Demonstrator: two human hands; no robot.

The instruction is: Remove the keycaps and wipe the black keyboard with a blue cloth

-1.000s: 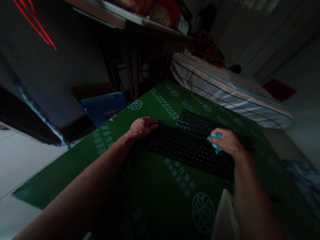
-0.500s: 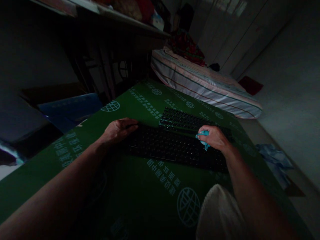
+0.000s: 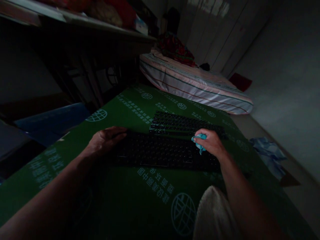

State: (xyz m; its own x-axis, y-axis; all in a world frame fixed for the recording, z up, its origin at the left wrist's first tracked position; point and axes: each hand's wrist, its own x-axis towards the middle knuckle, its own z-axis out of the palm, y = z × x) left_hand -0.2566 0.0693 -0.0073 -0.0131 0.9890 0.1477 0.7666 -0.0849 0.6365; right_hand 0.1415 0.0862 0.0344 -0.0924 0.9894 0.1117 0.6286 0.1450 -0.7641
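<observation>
A black keyboard (image 3: 155,151) lies flat on a green board printed with white characters and globe marks (image 3: 150,200). My left hand (image 3: 107,140) grips the keyboard's left end, fingers closed at its far corner. A crumpled turquoise cloth (image 3: 200,144) is pinched in my right hand (image 3: 210,141), over the right part of the keyboard. Whether the cloth presses on the keys is hard to tell in the dim light. Just beyond lies another black piece with rows of keys (image 3: 175,120), partly hidden behind my right hand.
A bed with a striped sheet (image 3: 195,86) stands beyond the board. At the upper left is a dark table (image 3: 120,38) with things on top. Below it sits a blue box-like object (image 3: 52,123). Blue-white cloth (image 3: 267,153) lies on the floor at right, near the wall.
The camera view has turned slightly right, so most things sit further left. Relative to the keyboard, my right hand with the cloth has shifted a little right. My left hand keeps its grip.
</observation>
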